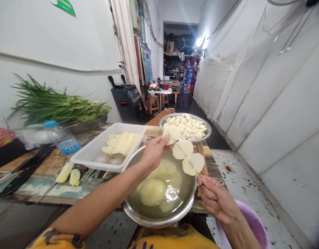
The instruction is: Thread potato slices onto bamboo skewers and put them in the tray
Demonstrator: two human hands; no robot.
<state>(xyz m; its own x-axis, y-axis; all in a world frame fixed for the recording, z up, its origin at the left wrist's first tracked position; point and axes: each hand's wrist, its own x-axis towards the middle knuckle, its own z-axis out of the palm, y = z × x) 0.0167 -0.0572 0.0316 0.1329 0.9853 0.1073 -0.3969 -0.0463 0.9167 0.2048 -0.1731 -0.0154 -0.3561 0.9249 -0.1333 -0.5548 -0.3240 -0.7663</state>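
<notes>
My right hand (217, 199) is closed round the lower end of a thin skewer, with pale potato slices (193, 164) threaded along it. At the skewer's far end my left hand (156, 150) pinches another potato slice (172, 135); whether the stick pierces that one is hard to see. Below both hands stands a steel bowl (159, 221) of cloudy water, in which peeled potatoes (152, 192) lie. To the left, a white plastic tray (93, 163) holds several skewers of potato slices (120, 143).
Behind the bowl is a metal basin (209, 133) of cauliflower-like white pieces. Left on the table are a water bottle (63, 138), knives (27, 169), two peeled pale-green pieces (64, 173) and a heap of green stalks (58, 107). A purple tub (252, 221) sits on the floor at right.
</notes>
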